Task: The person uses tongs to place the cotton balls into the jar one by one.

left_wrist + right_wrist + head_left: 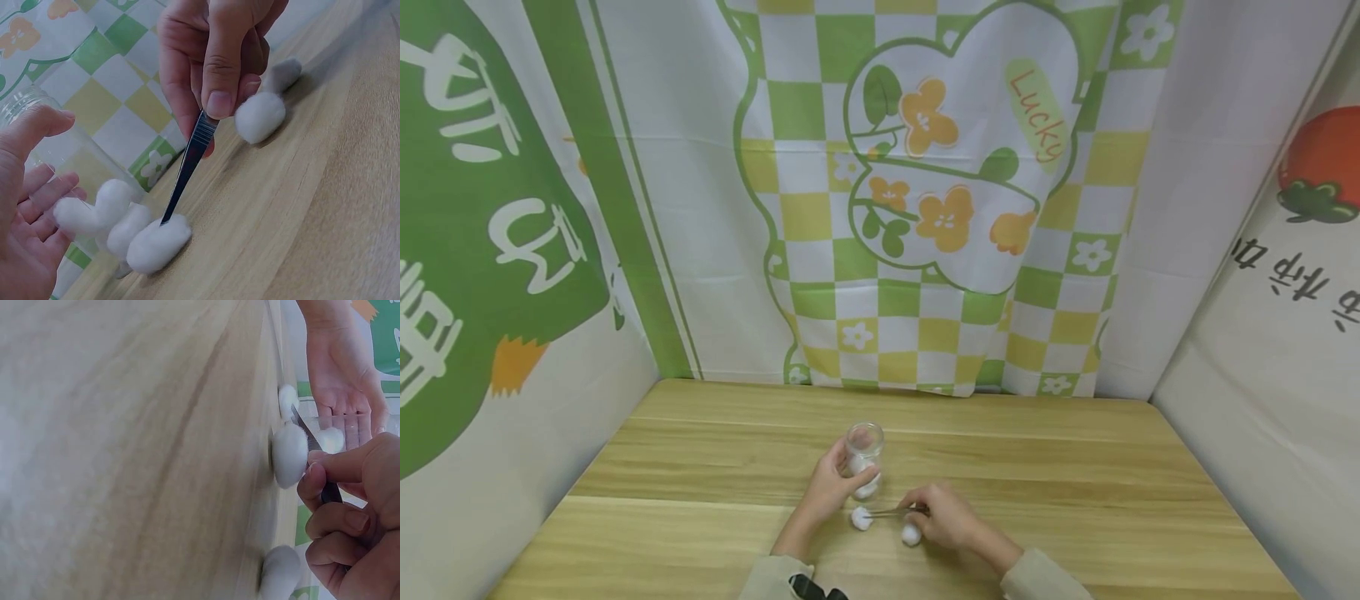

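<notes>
My left hand (pixel 833 483) holds a clear glass jar (pixel 866 440) upright on the table, fingers and thumb round its side. White cotton balls (pixel 114 199) lie inside the jar's lower part. My right hand (pixel 951 518) pinches metal tweezers (pixel 192 153) between thumb and fingers. Their tips touch a cotton ball (pixel 861 518) on the table just in front of the jar; whether they grip it I cannot tell. Another cotton ball (pixel 912 534) rests under my right hand, and a further cotton ball (pixel 280 573) shows beyond it in the right wrist view.
The wood-grain table (pixel 1075 483) extends to both sides and behind the jar. A green and yellow checked curtain (pixel 917 333) hangs at its back edge. Printed cloth walls (pixel 1247 350) stand at left and right.
</notes>
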Motion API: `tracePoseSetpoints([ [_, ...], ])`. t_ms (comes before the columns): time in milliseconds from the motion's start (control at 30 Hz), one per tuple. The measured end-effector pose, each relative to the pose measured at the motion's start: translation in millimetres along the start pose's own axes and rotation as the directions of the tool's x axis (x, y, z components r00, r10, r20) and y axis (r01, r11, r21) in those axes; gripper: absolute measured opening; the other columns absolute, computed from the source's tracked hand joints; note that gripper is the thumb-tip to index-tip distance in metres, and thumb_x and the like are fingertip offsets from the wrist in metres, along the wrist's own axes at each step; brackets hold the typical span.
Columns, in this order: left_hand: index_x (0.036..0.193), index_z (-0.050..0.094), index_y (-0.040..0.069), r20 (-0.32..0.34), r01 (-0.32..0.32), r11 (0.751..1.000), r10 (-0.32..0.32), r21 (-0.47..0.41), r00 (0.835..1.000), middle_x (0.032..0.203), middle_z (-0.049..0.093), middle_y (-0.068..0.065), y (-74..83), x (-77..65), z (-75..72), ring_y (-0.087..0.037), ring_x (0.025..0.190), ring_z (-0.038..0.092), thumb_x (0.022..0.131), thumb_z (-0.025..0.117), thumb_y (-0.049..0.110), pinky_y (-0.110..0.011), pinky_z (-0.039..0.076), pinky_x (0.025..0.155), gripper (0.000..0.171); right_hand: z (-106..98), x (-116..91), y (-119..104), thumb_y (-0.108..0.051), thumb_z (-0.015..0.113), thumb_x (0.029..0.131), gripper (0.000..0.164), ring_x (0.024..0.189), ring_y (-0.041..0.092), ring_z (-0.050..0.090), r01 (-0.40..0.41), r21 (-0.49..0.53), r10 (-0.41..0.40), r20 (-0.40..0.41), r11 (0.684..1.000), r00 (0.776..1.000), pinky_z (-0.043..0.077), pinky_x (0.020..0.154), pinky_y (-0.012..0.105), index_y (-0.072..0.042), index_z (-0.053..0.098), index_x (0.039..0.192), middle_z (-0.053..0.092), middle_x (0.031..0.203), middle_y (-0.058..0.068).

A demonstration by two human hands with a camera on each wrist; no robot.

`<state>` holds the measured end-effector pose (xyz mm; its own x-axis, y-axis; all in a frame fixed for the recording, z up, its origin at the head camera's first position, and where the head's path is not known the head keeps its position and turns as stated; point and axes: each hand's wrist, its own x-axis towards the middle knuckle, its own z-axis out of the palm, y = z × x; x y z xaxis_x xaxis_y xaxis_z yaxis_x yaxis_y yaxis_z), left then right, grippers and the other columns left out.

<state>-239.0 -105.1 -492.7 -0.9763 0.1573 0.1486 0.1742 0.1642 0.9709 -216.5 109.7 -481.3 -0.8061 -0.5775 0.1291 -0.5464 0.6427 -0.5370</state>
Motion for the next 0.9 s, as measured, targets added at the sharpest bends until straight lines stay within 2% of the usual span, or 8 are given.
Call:
tracePoseSetpoints([
  [233, 0.142, 0.039, -0.001, 0.006, 0.008, 1.000, -0.008, 0.000, 1.000, 0.145, 0.047, -0.025, 0.1, -0.3, -0.4, -0.042, 0.139, 0.040, 0.087, 0.070, 0.019, -0.058, 0.032, 0.118, 0.066, 2.3, 0.5, 3.7, -0.006, 0.066, 0.086, 0.014, 0.065, -0.007, 0.045, 0.013, 0.009, -0.013, -0.016, 1.000, 1.000, 0.040, 0.056, 0.011, -0.006, 0.074, 0.097, 0.072, 0.082, 0.004],
  [533, 0.142, 0.039, -0.002, 0.001, 0.001, 1.000, -0.001, 0.009, 1.000, 0.145, 0.048, -0.025, -1.9, 0.4, -0.2, -0.042, 0.139, 0.040, 0.087, 0.070, 0.019, -0.057, 0.033, 0.118, 0.066, -0.7, -1.4, 4.6, -0.007, 0.065, 0.088, 0.016, 0.071, -0.006, 0.048, -0.004, 0.063, 0.004, -0.003, 0.998, 1.000, 0.043, 0.060, 0.011, -0.006, 0.073, 0.101, 0.075, 0.094, 0.008],
  [900, 0.143, 0.039, -0.001, 0.011, 0.000, 1.000, 0.001, -0.017, 1.000, 0.146, 0.047, -0.024, -1.6, -0.1, -0.7, -0.041, 0.140, 0.040, 0.087, 0.070, 0.018, -0.057, 0.031, 0.119, 0.066, -7.1, -3.7, 3.7, -0.010, 0.064, 0.090, 0.017, 0.064, -0.007, 0.044, -0.020, 0.120, 0.018, 0.014, 0.993, 1.000, 0.041, 0.055, 0.012, -0.005, 0.073, 0.104, 0.073, 0.090, 0.006],
])
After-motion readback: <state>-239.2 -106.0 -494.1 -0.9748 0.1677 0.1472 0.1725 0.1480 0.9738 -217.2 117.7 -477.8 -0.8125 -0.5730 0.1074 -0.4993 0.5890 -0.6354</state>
